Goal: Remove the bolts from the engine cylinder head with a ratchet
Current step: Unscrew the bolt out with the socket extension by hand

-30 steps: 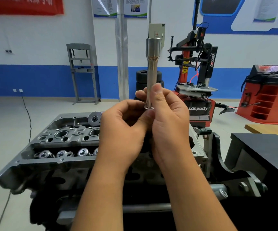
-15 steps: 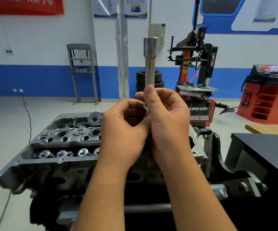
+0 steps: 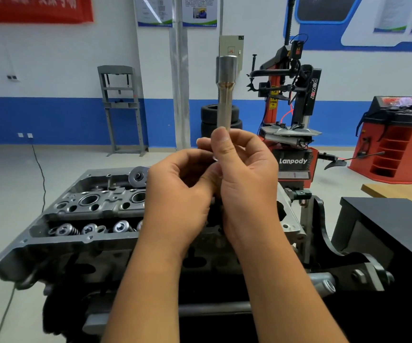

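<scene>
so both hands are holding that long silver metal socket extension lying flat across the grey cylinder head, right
Not quite: the long silver metal socket extension is not lying flat. The head view shows it held upright, its wider end on top, raised above the grey cylinder head and not touching it. The rest holds: the left hand and the right hand both grip its lower end.

Between the two hands stands a long silvery steel socket extension (image 3: 225, 95), smooth and brightly polished, with a brownish tint at its neck. Below the hands lies the grey cast-metal cylinder head (image 3: 86, 214), dull and faintly grainy, its round valve springs (image 3: 69, 229) shinier. To the right of the hands sits a matt black box (image 3: 397, 219) and, behind it, a pale wooden tabletop (image 3: 402, 190).
</scene>
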### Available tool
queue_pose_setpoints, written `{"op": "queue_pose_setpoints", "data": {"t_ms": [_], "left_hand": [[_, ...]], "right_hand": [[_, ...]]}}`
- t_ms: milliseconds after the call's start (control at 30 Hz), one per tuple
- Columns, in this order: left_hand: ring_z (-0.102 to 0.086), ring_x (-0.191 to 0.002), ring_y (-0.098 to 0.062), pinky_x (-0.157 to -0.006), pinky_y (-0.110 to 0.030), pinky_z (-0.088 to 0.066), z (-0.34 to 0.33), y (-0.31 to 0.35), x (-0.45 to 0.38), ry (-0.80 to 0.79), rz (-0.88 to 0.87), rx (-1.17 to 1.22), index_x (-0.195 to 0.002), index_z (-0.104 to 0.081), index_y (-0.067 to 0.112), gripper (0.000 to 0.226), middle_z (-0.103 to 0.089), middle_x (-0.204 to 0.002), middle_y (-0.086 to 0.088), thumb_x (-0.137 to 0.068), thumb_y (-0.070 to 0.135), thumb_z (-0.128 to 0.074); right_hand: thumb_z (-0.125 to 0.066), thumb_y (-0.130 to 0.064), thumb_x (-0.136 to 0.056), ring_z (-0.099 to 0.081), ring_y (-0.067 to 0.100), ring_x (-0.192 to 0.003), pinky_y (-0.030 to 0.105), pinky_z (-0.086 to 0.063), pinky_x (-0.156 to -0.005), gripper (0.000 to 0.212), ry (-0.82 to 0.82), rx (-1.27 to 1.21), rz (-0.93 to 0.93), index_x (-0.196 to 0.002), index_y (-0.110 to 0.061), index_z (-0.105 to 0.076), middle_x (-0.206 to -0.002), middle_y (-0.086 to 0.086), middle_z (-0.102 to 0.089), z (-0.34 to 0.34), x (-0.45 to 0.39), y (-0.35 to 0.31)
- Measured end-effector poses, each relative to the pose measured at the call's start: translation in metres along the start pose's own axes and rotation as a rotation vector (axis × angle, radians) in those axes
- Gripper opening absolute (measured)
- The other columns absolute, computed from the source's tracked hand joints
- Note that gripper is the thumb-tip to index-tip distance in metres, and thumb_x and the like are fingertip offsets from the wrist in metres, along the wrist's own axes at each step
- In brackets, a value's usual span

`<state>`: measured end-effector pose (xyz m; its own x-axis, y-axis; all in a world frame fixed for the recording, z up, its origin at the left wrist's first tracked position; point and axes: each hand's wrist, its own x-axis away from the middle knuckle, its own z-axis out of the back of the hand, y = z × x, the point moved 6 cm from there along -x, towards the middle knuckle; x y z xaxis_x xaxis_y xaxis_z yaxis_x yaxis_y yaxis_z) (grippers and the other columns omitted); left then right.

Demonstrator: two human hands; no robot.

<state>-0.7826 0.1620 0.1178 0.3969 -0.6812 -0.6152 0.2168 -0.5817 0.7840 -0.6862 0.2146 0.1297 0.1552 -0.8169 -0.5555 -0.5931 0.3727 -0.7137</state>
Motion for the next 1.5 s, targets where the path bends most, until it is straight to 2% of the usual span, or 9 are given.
{"op": "queue_pose_setpoints", "data": {"t_ms": [167,267,467,600,667,900,1133,1333,1500], "left_hand": [[-0.073,-0.112,-0.013,-0.094,-0.031,-0.06,-0.006,0.0,0.001,-0.151,0.034,0.025,-0.123,-0.075,0.022,0.025,-0.079,-0.113,0.006,-0.102,0.016,-0.063],[-0.074,-0.11,-0.012,-0.094,-0.032,-0.06,-0.007,0.002,0.001,-0.145,0.028,0.016,-0.12,-0.075,0.023,0.026,-0.079,-0.111,0.008,-0.102,0.01,-0.063],[-0.077,-0.093,-0.009,-0.083,-0.03,-0.064,0.0,0.001,0.001,0.001,-0.033,-0.087,-0.103,-0.077,0.023,0.019,-0.081,-0.096,0.008,-0.091,0.008,-0.077],[-0.074,-0.11,-0.014,-0.092,-0.03,-0.061,-0.007,0.0,0.002,-0.173,0.028,-0.003,-0.123,-0.075,0.021,0.024,-0.079,-0.113,0.006,-0.104,0.016,-0.061],[-0.074,-0.111,-0.014,-0.094,-0.034,-0.061,-0.007,0.001,0.001,-0.171,0.044,0.0,-0.123,-0.074,0.021,0.025,-0.079,-0.113,0.005,-0.105,0.014,-0.059],[-0.077,-0.094,-0.012,-0.08,-0.028,-0.064,-0.001,0.0,0.001,-0.05,0.013,-0.034,-0.104,-0.075,0.023,0.017,-0.08,-0.095,0.005,-0.09,0.013,-0.078],[-0.074,-0.113,-0.019,-0.099,-0.046,-0.058,-0.008,0.002,0.003,-0.214,0.094,0.084,-0.12,-0.076,0.025,0.026,-0.079,-0.114,0.001,-0.105,0.016,-0.056],[-0.078,-0.092,-0.01,-0.082,-0.033,-0.065,-0.002,0.002,0.002,-0.02,0.02,-0.054,-0.103,-0.077,0.024,0.022,-0.081,-0.095,0.007,-0.088,0.009,-0.08],[-0.074,-0.11,-0.012,-0.094,-0.031,-0.061,-0.01,0.005,0.005,-0.207,0.053,0.021,-0.121,-0.075,0.026,0.024,-0.079,-0.112,0.007,-0.103,0.017,-0.061]], "right_hand": [[-0.07,-0.046,-0.086,-0.076,0.021,-0.096,0.047,-0.061,-0.092,0.029,0.027,0.055,0.036,-0.089,-0.017,-0.073,-0.096,0.005,-0.079,0.003,0.0,-0.002],[-0.064,-0.05,-0.093,-0.074,0.018,-0.09,0.039,-0.063,-0.085,0.038,0.029,0.074,0.015,-0.089,-0.015,-0.079,-0.092,0.004,-0.078,0.002,-0.002,0.0],[-0.08,-0.034,-0.082,-0.076,0.034,-0.096,0.057,-0.061,-0.09,0.017,0.018,0.021,0.004,-0.089,-0.021,-0.07,-0.098,0.015,-0.078,0.001,-0.002,0.002],[-0.07,-0.034,-0.093,-0.075,0.018,-0.091,0.032,-0.06,-0.081,0.014,-0.008,0.047,0.043,-0.087,-0.021,-0.075,-0.096,0.007,-0.079,0.002,-0.002,0.001],[-0.064,-0.032,-0.099,-0.074,0.016,-0.092,0.029,-0.059,-0.081,0.02,-0.016,0.041,0.036,-0.088,-0.021,-0.077,-0.096,0.005,-0.078,0.001,-0.002,0.002],[-0.074,-0.04,-0.087,-0.075,0.025,-0.085,0.059,-0.061,-0.087,0.027,-0.014,-0.045,-0.017,-0.093,-0.015,-0.067,-0.093,0.01,-0.079,-0.001,0.001,0.0],[-0.06,-0.051,-0.094,-0.073,0.017,-0.086,0.029,-0.059,-0.078,0.037,-0.007,0.065,0.017,-0.087,-0.017,-0.074,-0.092,0.006,-0.078,-0.001,-0.002,0.0],[-0.073,-0.04,-0.086,-0.076,0.025,-0.085,0.056,-0.062,-0.087,0.025,-0.013,-0.022,-0.02,-0.093,-0.017,-0.067,-0.09,0.009,-0.078,-0.002,0.0,0.0],[-0.071,-0.047,-0.087,-0.074,0.014,-0.088,0.026,-0.058,-0.078,0.028,0.008,0.03,0.048,-0.088,-0.019,-0.07,-0.094,0.005,-0.078,0.0,0.0,-0.004]]}}
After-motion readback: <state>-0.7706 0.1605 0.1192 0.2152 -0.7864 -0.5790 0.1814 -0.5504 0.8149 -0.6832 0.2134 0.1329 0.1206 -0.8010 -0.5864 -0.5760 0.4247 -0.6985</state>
